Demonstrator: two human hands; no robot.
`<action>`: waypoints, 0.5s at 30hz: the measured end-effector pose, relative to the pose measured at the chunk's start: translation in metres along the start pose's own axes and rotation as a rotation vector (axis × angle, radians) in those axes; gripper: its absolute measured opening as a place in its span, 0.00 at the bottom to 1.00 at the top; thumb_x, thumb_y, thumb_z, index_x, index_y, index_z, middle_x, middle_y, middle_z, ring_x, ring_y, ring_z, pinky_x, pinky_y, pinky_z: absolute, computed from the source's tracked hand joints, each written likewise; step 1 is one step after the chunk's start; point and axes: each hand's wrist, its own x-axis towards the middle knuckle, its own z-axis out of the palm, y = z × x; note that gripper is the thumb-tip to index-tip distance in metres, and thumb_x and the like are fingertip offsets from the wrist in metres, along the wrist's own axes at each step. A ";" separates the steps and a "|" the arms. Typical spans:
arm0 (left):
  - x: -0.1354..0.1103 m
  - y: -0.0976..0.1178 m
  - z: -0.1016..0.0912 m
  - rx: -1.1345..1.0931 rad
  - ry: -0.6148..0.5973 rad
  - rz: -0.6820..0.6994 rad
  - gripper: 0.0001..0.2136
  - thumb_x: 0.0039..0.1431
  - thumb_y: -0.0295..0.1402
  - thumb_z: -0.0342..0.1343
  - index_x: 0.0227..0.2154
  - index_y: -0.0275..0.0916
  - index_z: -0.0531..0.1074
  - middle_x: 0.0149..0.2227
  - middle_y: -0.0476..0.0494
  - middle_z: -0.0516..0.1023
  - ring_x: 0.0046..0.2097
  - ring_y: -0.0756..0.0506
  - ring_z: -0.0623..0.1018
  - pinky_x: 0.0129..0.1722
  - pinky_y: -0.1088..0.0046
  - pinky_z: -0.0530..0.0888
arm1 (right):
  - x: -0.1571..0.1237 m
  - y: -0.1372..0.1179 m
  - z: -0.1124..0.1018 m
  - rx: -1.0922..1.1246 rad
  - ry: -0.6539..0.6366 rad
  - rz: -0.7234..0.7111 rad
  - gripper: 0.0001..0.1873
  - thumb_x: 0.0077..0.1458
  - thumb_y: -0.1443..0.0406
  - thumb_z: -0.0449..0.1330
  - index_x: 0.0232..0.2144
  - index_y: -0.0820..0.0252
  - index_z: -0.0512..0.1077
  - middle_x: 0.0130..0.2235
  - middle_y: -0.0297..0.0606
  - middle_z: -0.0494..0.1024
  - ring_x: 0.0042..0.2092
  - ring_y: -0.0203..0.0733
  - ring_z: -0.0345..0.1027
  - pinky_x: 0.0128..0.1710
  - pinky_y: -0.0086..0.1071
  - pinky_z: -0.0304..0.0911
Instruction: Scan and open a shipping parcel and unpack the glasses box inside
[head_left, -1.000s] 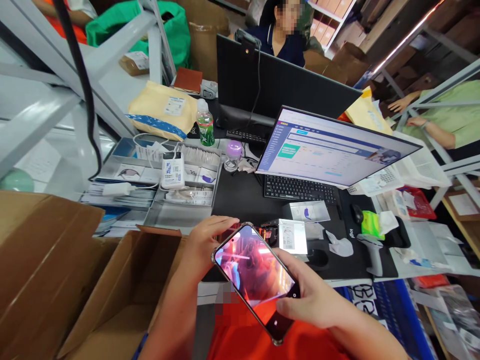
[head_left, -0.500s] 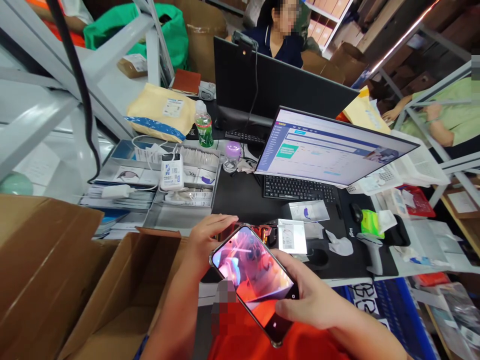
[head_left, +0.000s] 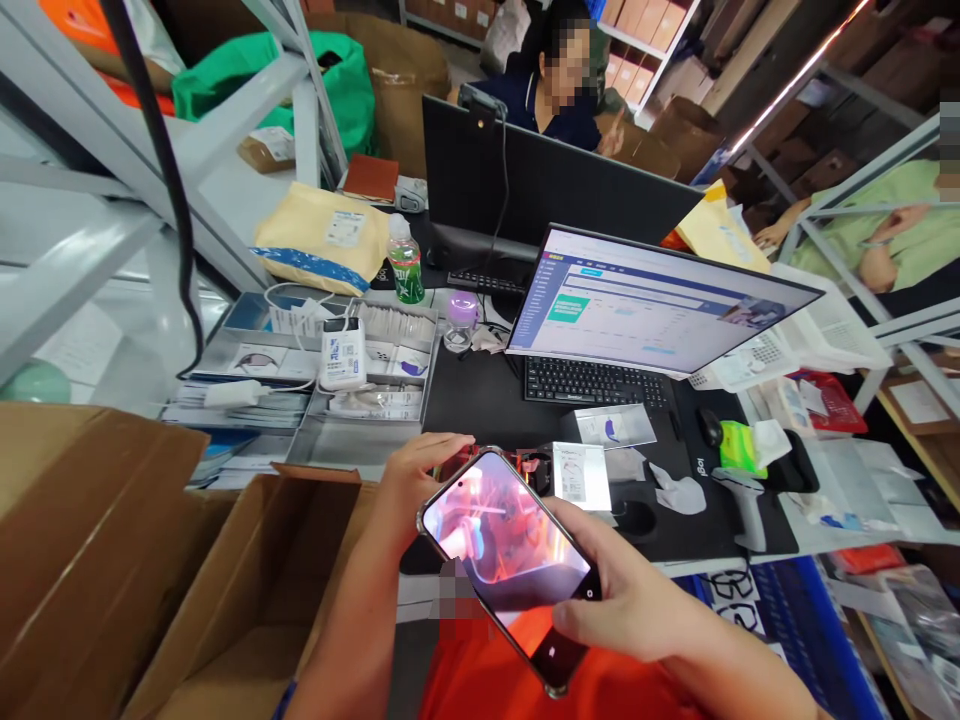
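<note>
My right hand (head_left: 626, 585) is closed on a smartphone (head_left: 510, 550), tilted, screen towards me, with the thumb over its lower part. A bright red, glossy close-up fills most of the screen. Behind the phone's upper edge, my left hand (head_left: 409, 485) has its fingers closed round what look like red-lensed sunglasses (head_left: 531, 466); the phone hides most of them. Just right of these stands a small white box (head_left: 583, 478) with a printed label. Beyond it lies another white box (head_left: 613, 427) with a purple sunglasses picture.
A monitor (head_left: 652, 300) and keyboard (head_left: 592, 382) stand ahead. Grey trays (head_left: 352, 440) of packets are at left, above open cardboard boxes (head_left: 247, 600). A scanner (head_left: 746, 515), mouse (head_left: 709, 427) and tissue pack (head_left: 741, 447) lie at right. A person (head_left: 555, 90) sits behind the monitors.
The red picture on the phone screen has shifted, with a dark band now across its lower part. Both hands keep their hold. The seated person's hand has come up into view.
</note>
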 end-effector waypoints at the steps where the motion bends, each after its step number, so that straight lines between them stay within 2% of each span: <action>1: 0.001 0.001 0.000 -0.007 -0.007 -0.009 0.15 0.48 0.41 0.64 0.38 0.39 0.82 0.44 0.35 0.84 0.46 0.35 0.81 0.46 0.61 0.78 | 0.000 -0.001 0.000 -0.007 0.002 -0.001 0.38 0.39 0.74 0.59 0.56 0.53 0.67 0.39 0.30 0.70 0.34 0.34 0.59 0.32 0.27 0.57; 8: 0.004 0.000 0.000 -0.036 -0.012 -0.081 0.15 0.42 0.42 0.66 0.35 0.44 0.82 0.43 0.40 0.85 0.46 0.37 0.82 0.47 0.62 0.77 | -0.002 -0.004 -0.002 -0.006 0.023 -0.013 0.39 0.39 0.74 0.58 0.57 0.54 0.67 0.42 0.32 0.72 0.36 0.36 0.62 0.35 0.29 0.59; 15: 0.005 -0.001 0.001 -0.048 -0.036 -0.103 0.16 0.41 0.38 0.67 0.37 0.41 0.83 0.44 0.38 0.84 0.47 0.37 0.81 0.50 0.62 0.77 | -0.005 -0.003 -0.003 0.041 0.013 0.002 0.40 0.39 0.75 0.58 0.58 0.52 0.66 0.42 0.31 0.73 0.35 0.35 0.63 0.33 0.28 0.58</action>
